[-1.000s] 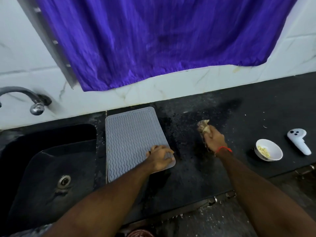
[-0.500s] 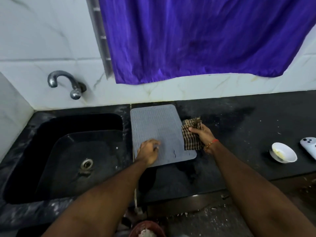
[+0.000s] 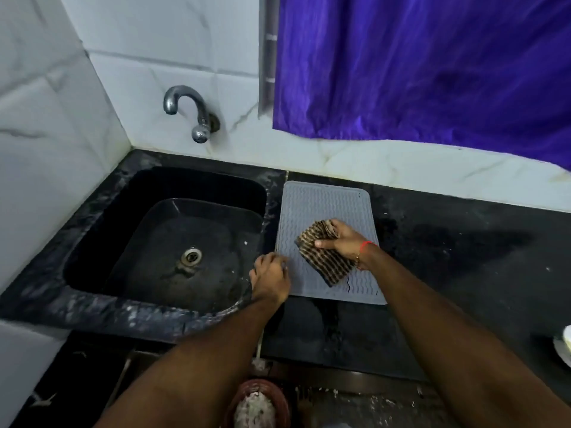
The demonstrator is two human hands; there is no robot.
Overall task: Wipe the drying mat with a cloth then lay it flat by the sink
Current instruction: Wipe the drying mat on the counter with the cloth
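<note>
Here, in the head view, we look down on a grey drying mat (image 3: 324, 211) lying flat on the dark surface (image 3: 463, 257), just beside the right rim of the black sink (image 3: 173, 242). Its far edge sits close to the white tiled wall (image 3: 185, 41), and its ridged wavy pattern is plain to see.

We see the right hand (image 3: 343, 239) over the middle of the mat, fingers (image 3: 324, 243) curled round a brown checked cloth (image 3: 324, 257). The thumb pinches the cloth from the near side, and the rest of the cloth trails down onto the mat towards its near edge. A red thread and a thin bangle circle that wrist.

The left hand (image 3: 270, 278) rests at the mat's near left corner, on the edge next to the sink. Its fingers are bent, their tips on or over the mat's edge; we cannot tell whether they grip the edge or only press it down.

A metal tap (image 3: 191, 112) juts from the wall above the sink, and a drain (image 3: 191, 256) shows in the basin floor. A purple curtain (image 3: 432, 66) hangs over the wall behind the surface. At the far right edge a sliver of a white bowl (image 3: 565, 347) is visible, well apart from the mat. At the bottom, below the front of the surface, sits a reddish round container (image 3: 259, 403) with something pale in it.
</note>
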